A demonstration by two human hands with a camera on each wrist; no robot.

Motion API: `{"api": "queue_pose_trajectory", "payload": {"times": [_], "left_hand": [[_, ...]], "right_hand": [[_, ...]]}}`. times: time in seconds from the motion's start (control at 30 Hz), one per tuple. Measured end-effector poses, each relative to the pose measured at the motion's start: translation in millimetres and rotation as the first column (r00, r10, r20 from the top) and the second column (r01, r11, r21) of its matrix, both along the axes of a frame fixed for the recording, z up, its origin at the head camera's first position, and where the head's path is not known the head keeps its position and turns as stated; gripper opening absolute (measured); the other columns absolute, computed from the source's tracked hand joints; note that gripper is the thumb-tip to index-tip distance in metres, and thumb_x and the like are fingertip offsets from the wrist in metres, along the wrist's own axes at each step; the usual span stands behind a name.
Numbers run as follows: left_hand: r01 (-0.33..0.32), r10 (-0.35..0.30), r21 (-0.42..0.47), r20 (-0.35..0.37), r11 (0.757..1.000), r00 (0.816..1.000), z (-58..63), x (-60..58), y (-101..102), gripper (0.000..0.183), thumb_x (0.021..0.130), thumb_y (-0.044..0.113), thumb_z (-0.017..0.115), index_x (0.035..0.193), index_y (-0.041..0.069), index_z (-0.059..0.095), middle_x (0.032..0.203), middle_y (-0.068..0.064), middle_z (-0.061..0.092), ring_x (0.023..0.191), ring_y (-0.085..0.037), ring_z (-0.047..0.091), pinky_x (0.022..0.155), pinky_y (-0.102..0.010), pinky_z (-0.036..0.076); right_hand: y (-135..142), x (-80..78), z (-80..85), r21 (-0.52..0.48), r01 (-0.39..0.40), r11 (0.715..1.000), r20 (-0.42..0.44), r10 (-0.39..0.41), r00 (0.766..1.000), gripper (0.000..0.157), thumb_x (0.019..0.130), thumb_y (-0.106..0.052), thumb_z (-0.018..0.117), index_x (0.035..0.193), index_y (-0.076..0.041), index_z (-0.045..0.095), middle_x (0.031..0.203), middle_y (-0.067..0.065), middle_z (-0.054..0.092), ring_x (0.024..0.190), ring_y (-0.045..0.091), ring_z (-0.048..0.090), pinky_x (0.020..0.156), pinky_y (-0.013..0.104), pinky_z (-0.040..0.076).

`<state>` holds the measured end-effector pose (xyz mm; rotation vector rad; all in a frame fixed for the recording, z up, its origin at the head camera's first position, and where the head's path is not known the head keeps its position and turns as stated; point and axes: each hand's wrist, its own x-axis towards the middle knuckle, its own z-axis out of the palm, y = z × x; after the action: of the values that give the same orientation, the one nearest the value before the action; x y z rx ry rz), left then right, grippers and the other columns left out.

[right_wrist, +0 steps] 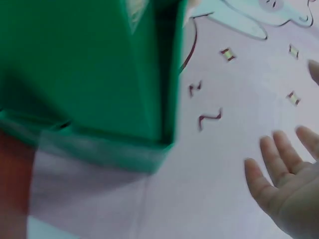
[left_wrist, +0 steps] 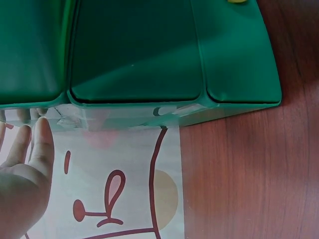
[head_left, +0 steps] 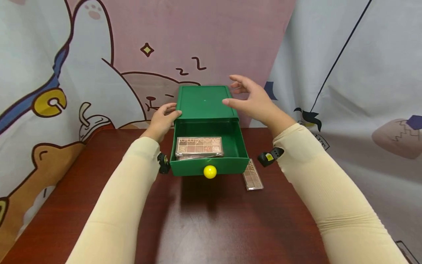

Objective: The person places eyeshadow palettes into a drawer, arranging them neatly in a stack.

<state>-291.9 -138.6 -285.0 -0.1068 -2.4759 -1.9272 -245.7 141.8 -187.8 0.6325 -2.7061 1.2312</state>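
A green drawer box (head_left: 206, 102) stands at the back of the table, its drawer (head_left: 194, 167) pulled out toward me. On the drawer's front is a round yellow knob (head_left: 210, 171). An eyeshadow palette (head_left: 199, 146) with a clear lid lies inside at the left, over another palette mostly hidden beneath it. My left hand (head_left: 163, 119) rests at the box's left side; its fingers (left_wrist: 44, 144) reach extended to the box wall in the left wrist view. Raised by the box's right side, my right hand (head_left: 252, 98) holds nothing, fingers spread and apart from the green wall (right_wrist: 89, 99).
Another palette (head_left: 252, 178) lies on the brown table (head_left: 211, 227), right of the drawer and partly under its corner. Behind the table hangs a cloth (head_left: 211, 36) printed with cartoon animals, close to the back of the box.
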Motion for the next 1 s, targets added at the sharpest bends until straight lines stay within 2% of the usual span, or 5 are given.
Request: {"api": "queue_pose_trajectory", "payload": {"times": [0.17, 0.43, 0.57, 0.73, 1.0], "left_hand": [[0.000, 0.000, -0.012, 0.002, 1.000, 1.000, 0.8, -0.8, 1, 0.054, 0.098, 0.028, 0.057, 0.147, 0.015, 0.039, 0.149, -0.008, 0.038, 0.131, -0.027, 0.042, 0.101, -0.044, 0.042], [-0.006, 0.006, -0.008, 0.005, 1.000, 1.000, 1.8, 0.9, 3, 0.054, 0.098, 0.028, 0.056, 0.147, 0.015, 0.039, 0.149, -0.009, 0.038, 0.131, -0.027, 0.041, 0.102, -0.044, 0.042], [-0.014, 0.014, -0.011, 0.007, 1.000, 1.000, 0.8, 1.5, 1, 0.054, 0.098, 0.028, 0.056, 0.147, 0.015, 0.039, 0.149, -0.009, 0.038, 0.132, -0.026, 0.041, 0.101, -0.043, 0.041], [-0.014, 0.014, -0.006, 0.005, 1.000, 1.000, -1.7, -0.6, 0, 0.054, 0.098, 0.030, 0.056, 0.147, 0.016, 0.039, 0.148, -0.008, 0.039, 0.130, -0.025, 0.043, 0.099, -0.042, 0.042], [-0.014, 0.014, -0.001, -0.009, 1.000, 1.000, -3.4, -2.7, 0, 0.054, 0.098, 0.030, 0.056, 0.147, 0.017, 0.039, 0.148, -0.007, 0.040, 0.125, -0.023, 0.045, 0.095, -0.039, 0.043]], "right_hand": [[33, 4.9, -31.0, -0.161, 0.108, 0.981, -0.028, -0.114, 0.993, 0.068, 0.092, -0.029, 0.065, 0.151, -0.016, 0.033, 0.140, 0.011, 0.044, 0.129, 0.027, 0.043, 0.102, 0.049, 0.039], [69, 14.4, -95.5, -0.261, 0.266, 0.928, 0.089, -0.251, 0.964, 0.067, 0.095, -0.037, 0.060, 0.151, -0.014, 0.033, 0.145, 0.015, 0.041, 0.129, 0.029, 0.042, 0.099, 0.049, 0.039], [72, 19.3, -132.9, -0.243, 0.336, 0.910, 0.134, -0.312, 0.941, 0.068, 0.095, -0.036, 0.060, 0.150, -0.009, 0.032, 0.142, 0.020, 0.043, 0.128, 0.034, 0.043, 0.101, 0.050, 0.038], [71, 25.2, -172.1, -0.158, 0.402, 0.902, 0.212, -0.367, 0.906, 0.070, 0.095, -0.038, 0.060, 0.149, -0.004, 0.032, 0.140, 0.023, 0.043, 0.128, 0.038, 0.042, 0.102, 0.052, 0.039], [71, 35.0, -203.0, 0.013, 0.425, 0.905, 0.332, -0.405, 0.852, 0.073, 0.096, -0.039, 0.057, 0.148, 0.004, 0.030, 0.148, 0.027, 0.033, 0.134, 0.041, 0.035, 0.108, 0.054, 0.033]]}}
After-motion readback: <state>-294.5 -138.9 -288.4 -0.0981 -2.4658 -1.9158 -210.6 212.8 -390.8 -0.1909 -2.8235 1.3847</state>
